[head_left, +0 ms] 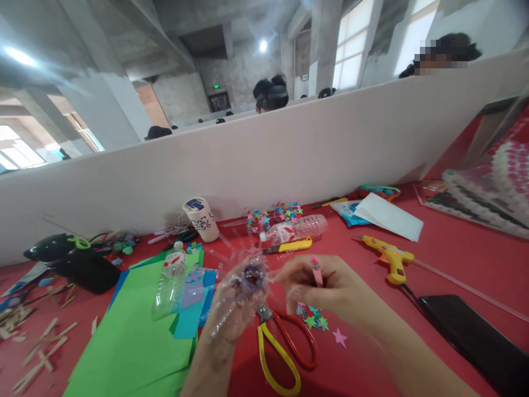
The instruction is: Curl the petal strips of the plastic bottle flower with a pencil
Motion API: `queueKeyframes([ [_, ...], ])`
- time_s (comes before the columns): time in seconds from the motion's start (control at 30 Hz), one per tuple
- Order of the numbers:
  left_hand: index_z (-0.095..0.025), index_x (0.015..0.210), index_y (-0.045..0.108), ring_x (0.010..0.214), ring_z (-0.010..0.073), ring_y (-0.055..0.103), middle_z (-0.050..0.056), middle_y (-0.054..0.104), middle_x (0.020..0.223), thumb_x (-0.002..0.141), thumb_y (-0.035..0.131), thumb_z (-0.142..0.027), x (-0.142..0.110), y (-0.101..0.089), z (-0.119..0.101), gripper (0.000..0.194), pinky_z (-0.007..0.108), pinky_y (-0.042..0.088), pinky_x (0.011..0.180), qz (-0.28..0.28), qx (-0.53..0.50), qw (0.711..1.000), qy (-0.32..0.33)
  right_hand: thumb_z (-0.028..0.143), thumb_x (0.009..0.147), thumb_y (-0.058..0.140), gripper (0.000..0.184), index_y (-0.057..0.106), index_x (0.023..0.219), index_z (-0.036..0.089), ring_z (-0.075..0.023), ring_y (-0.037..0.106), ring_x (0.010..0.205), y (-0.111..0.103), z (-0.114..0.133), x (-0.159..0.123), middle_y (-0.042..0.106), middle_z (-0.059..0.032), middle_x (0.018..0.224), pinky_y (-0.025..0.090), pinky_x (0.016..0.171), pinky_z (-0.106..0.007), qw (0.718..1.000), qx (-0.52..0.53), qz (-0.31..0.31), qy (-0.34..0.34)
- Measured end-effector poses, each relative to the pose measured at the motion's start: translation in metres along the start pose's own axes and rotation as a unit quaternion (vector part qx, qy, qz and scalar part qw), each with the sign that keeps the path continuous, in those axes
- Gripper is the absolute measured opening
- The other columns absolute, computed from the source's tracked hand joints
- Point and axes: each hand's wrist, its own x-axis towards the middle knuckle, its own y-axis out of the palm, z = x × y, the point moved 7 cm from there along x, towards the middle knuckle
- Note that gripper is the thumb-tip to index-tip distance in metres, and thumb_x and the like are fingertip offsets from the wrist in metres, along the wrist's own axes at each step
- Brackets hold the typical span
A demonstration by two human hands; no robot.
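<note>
My left hand point(237, 303) is closed around a cut clear plastic bottle piece point(253, 275) with a dark purplish ring at its middle and thin strips fanning outward. In my right hand point(326, 284) a pink marker point(316, 270) is tucked between the fingers. The right fingertips are close to the strips; whether they touch one I cannot tell. Below the hands lie scissors point(285, 347) with one yellow and one red handle. Small coloured stars point(313, 318) and a single pink star point(340, 337) are beside them.
A yellow hot glue gun point(388, 256) and a black phone-like slab point(475, 336) lie right. Green paper sheets point(124, 325) and a clear bottle point(167, 286) are left. Behind the hands are a yellow utility knife point(295, 245), another bottle point(301, 229) and a white partition point(264, 160).
</note>
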Motion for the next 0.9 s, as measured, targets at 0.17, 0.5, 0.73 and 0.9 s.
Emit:
queueKeyframes([
  [0.17, -0.015, 0.079, 0.065, 0.060, 0.0102, 0.057, 0.006, 0.065, 0.077, 0.073, 0.053, -0.016, 0.005, -0.004, 0.003, 0.013, 0.016, 0.043, 0.045, 0.071, -0.034, 0.996, -0.042, 0.007, 0.075, 0.051, 0.021, 0.058, 0.087, 0.022, -0.0099, 0.059, 0.058, -0.011, 0.005, -0.002, 0.061, 0.0042, 0.061, 0.042, 0.054, -0.021, 0.998, 0.014, -0.028, -0.052],
  [0.5, -0.012, 0.073, 0.067, 0.062, 0.0119, 0.059, 0.006, 0.065, 0.070, 0.068, 0.059, -0.013, -0.002, 0.002, -0.010, 0.010, 0.018, 0.047, 0.051, -0.044, -0.010, 0.998, 0.054, 0.019, 0.075, 0.054, 0.009, 0.061, 0.081, 0.020, -0.0109, 0.049, 0.056, -0.014, -0.002, 0.001, 0.055, 0.0022, 0.062, 0.037, 0.050, -0.022, 0.985, -0.123, -0.124, -0.018],
  [0.73, -0.013, 0.070, 0.067, 0.055, 0.0117, 0.058, 0.006, 0.065, 0.066, 0.069, 0.058, -0.018, 0.000, 0.001, -0.008, 0.011, 0.018, 0.045, 0.046, -0.035, 0.003, 0.998, 0.049, 0.023, 0.075, 0.056, 0.009, 0.062, 0.079, 0.020, -0.0113, 0.048, 0.059, -0.013, -0.003, 0.006, 0.057, 0.0009, 0.068, 0.036, 0.052, -0.022, 0.978, -0.142, -0.150, -0.024],
  [0.9, -0.013, 0.071, 0.068, 0.061, 0.0147, 0.061, 0.006, 0.067, 0.069, 0.068, 0.060, -0.022, 0.002, -0.001, -0.010, 0.013, 0.022, 0.048, 0.053, -0.006, 0.025, 0.996, 0.082, 0.019, 0.073, 0.055, 0.003, 0.058, 0.073, 0.019, -0.0090, 0.040, 0.051, -0.005, 0.002, 0.006, 0.050, 0.0029, 0.061, 0.030, 0.047, -0.021, 0.967, -0.193, -0.163, -0.041],
])
